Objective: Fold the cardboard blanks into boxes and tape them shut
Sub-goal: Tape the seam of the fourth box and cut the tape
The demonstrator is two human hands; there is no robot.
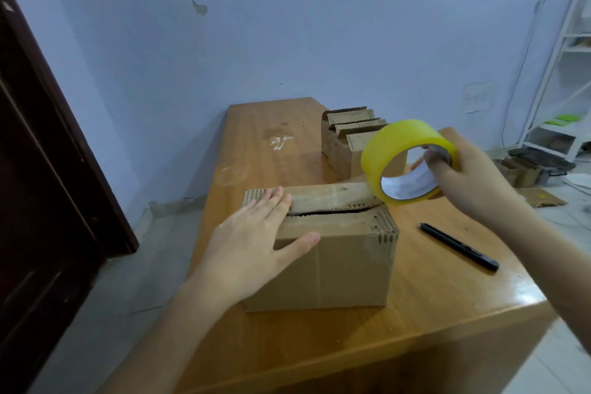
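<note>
A folded cardboard box (332,262) sits near the front of the wooden tabletop (431,313), its top flaps brought together with a dark gap still showing along the seam. The left hand (252,243) lies flat over the box's left end, fingers straight and pressing the flaps down, thumb stretched along the front face; its grip holds nothing. The right hand (463,176) has its grip closed on a roll of yellow packing tape (407,160), thumb through the core, fingers round the outside. The roll stands just above the box's far right corner, and a strip of tape (332,198) runs from it leftward along the rear flap toward the left fingers. A black pen (459,246) lies on the tabletop to the right of the box. Further back, a stack of cardboard blanks (350,137) stands on edge.
</note>
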